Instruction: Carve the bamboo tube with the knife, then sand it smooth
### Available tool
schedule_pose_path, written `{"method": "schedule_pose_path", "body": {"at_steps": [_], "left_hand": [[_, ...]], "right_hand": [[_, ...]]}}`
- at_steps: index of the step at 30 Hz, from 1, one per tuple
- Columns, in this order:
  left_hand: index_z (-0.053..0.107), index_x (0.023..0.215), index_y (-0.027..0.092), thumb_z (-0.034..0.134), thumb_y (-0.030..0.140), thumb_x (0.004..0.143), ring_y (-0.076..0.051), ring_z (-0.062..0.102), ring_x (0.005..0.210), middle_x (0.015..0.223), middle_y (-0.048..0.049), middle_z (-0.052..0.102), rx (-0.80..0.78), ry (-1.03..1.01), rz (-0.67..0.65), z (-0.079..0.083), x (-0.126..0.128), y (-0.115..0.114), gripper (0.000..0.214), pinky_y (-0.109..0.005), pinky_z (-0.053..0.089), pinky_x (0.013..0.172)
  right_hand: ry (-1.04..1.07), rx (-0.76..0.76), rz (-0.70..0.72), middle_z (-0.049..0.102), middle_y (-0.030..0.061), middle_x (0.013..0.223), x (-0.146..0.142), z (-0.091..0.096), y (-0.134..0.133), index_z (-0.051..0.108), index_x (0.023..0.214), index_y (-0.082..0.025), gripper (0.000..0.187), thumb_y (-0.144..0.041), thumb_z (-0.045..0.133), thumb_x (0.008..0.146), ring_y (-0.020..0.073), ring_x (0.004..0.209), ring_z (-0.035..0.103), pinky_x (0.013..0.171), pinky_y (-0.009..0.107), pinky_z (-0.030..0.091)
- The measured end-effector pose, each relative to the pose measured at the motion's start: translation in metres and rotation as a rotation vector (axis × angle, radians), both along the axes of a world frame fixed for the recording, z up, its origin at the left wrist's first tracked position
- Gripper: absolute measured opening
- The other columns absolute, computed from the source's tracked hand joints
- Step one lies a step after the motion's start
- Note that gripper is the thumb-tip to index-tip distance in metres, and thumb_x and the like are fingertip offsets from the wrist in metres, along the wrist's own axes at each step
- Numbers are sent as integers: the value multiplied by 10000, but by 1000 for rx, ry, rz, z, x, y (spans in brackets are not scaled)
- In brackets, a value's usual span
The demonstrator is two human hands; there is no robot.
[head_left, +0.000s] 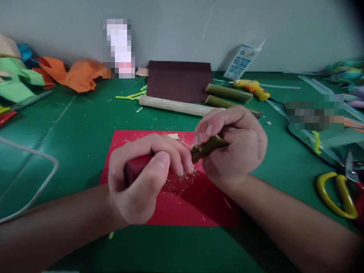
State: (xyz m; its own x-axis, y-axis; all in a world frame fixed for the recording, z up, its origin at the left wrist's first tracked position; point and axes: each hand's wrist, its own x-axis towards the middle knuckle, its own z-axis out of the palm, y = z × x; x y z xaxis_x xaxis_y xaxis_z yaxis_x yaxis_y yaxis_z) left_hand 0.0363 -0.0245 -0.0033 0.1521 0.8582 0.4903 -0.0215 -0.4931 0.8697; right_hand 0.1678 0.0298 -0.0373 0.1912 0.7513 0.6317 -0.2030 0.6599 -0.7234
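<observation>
Green bench (88, 117), red sheet (176, 206) strewn with shavings (186, 176): the left hand (148, 185) grips a red handle (139, 165), its working end hidden, while the right hand (239, 146) clasps a bamboo-like piece (209, 149) between them. Short, light strokes, fingertips clear, would likely serve best. The piece's long axis slants crosswise, its rough end pointing toward the left hand.

Bamboo piece (211, 147): olive-green, rough-edged at its left end, slanting up rightward within the right hand (237, 146). Dark red tool handle (138, 167): thick, blunt-butted, wrapped by the left hand (148, 176), angled toward the bamboo; far end hidden.
</observation>
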Motion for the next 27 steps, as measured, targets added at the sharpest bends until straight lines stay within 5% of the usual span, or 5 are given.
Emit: {"method": "schedule_pose_path", "body": {"at_steps": [9,22,27], "left_hand": [[549,627,136,424,86,781,-158,599,628,619,-59,589,80,-11,-40,-19,6,1,205,-318,515,636],[516,719,176,447,41,661,-156,615,641,694,-45,649,375,490,-246,1,-6,7,163,-260,530,579],[486,661,172,480,41,637,-168,620,605,703,-55,658,473,517,-244,0,-5,6,133,-283,529,555]], "right_hand": [[28,-21,26,469,-7,536,-1,1,-1,523,574,-216,294,-6,336,662,122,454,430,414,271,300],[-47,-47,82,479,-2,538,5,2,0,523,582,-218,274,-34,385,729,125,453,442,432,274,321],[-41,-46,125,479,5,531,8,3,-2,541,588,-209,274,-24,389,722,134,470,445,460,289,349]]}}
